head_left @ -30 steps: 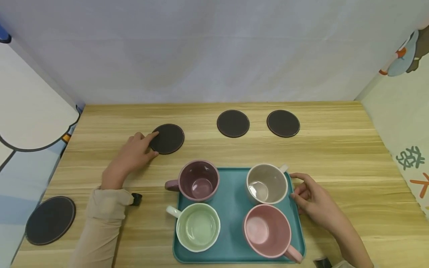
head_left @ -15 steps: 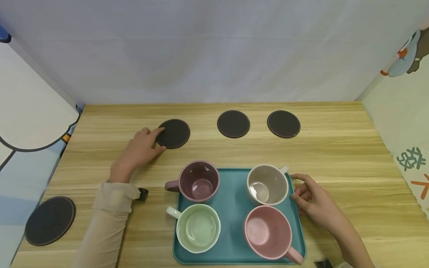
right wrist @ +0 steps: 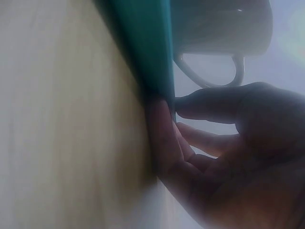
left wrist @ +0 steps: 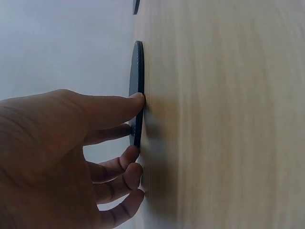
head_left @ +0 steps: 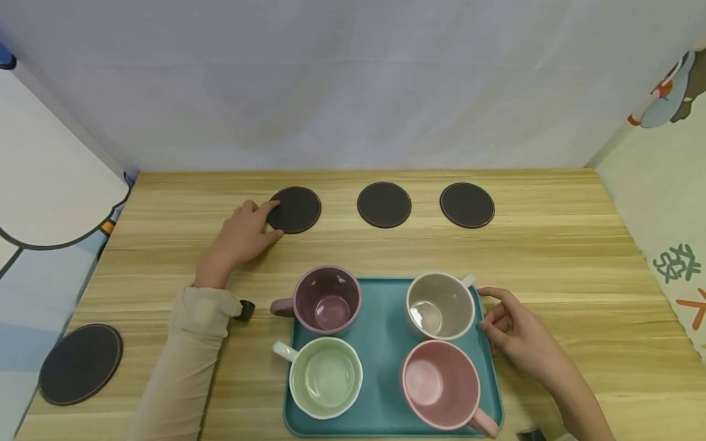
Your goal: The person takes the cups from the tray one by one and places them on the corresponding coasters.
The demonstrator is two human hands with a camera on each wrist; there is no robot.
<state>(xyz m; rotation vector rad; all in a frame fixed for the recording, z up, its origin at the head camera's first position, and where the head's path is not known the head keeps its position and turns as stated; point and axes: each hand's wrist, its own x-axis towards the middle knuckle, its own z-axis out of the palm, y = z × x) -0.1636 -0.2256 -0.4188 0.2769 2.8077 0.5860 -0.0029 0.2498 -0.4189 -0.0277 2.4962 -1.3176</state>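
Note:
In the head view my left hand (head_left: 241, 236) holds a round black coaster (head_left: 298, 210) at its left side, index fingertip over the top and thumb at the near edge. The left wrist view shows this coaster (left wrist: 137, 71) edge-on, flat on the wood, with the thumb against its rim. My right hand (head_left: 521, 334) pinches the right edge of a teal tray (head_left: 380, 367). On that tray stand a purple mug (head_left: 325, 291), a pale green cup (head_left: 325, 378), a light grey mug (head_left: 439, 304) and a pink mug (head_left: 441, 384).
Two more black coasters, a middle one (head_left: 384, 204) and a right one (head_left: 467, 205), lie along the back. Another coaster (head_left: 81, 364) rests at the table's left edge. A pale cloth wall (head_left: 364, 86) rises behind the wooden table (head_left: 562, 245). Several cup handles jut past the tray's rim.
The held coaster has slid right and toward the back, moving with my left hand, and is now roughly level with the other two. My right hand and the tray have stayed put.

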